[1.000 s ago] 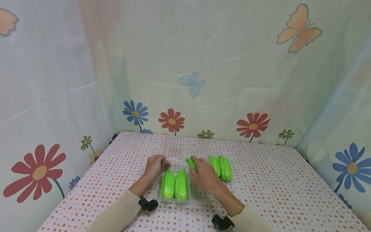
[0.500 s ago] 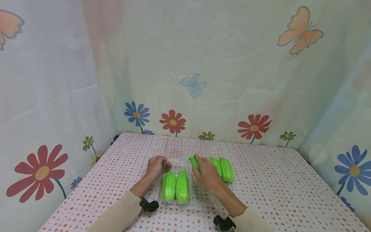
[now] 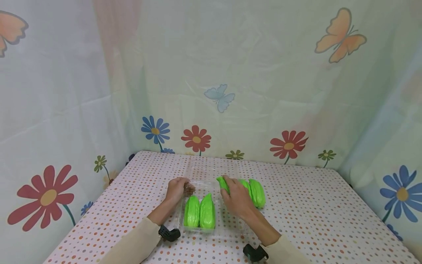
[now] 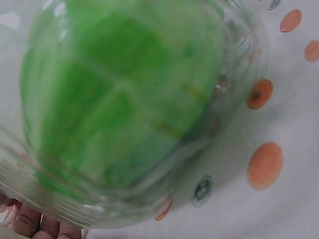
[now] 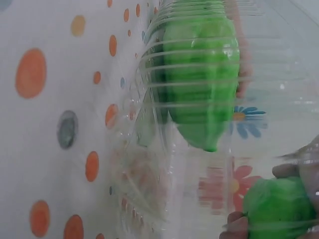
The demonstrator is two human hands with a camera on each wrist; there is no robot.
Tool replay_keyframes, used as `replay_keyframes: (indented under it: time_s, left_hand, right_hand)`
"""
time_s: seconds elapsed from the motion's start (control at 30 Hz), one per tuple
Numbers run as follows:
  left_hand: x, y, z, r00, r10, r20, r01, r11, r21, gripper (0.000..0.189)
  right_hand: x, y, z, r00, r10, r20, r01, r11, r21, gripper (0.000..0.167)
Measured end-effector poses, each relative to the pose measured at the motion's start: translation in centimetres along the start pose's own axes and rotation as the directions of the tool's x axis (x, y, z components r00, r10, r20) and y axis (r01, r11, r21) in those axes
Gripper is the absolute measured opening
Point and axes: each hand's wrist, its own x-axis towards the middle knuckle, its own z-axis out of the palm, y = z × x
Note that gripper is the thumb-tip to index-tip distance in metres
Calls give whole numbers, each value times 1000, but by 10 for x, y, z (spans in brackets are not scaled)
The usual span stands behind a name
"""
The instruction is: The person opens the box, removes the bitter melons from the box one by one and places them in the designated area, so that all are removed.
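Observation:
My left hand [image 3: 176, 190] grips the back left corner of a clear plastic clamshell box [image 3: 227, 223]. Two bright green, ridged bitter melons lie side by side in the box's left half: the left melon [image 3: 192, 212] and the middle melon [image 3: 207, 212], its pointed tip facing away. With curled fingers, my right hand [image 3: 238, 198] holds a third melon [image 3: 222, 183] over the box's back right part, mostly hidden under the palm. From the right wrist, that held melon [image 5: 276, 209] shows through the clear wall, with fingertips around it.
Two more green melons [image 3: 258, 193] lie on the dotted tablecloth [image 3: 306, 212] just right of the box, one partly behind my right hand. The box's clear lid [image 3: 211, 167] lies folded back behind it. Flower-printed curtains [image 3: 257, 73] enclose the table's back and sides.
My right hand has shifted slightly right with the melon it holds. The left hand stays on the box corner, and the two melons inside lie as before. The view has tilted a little.

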Motion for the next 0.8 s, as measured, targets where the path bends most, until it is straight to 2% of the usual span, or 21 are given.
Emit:
replay_keyframes:
  time_s: [0.3,0.8]
  left_hand:
    - [-1,0,0,1000,3,-7,-3,1000,27,22]
    - [0,0,0,1000,-16,-7,17,1000,21,26]
  right_hand:
    - [2,4,-1,999,26,-27,-25,999,22,51]
    - [7,10,-7,992,67,-105,-62,997,55,52]
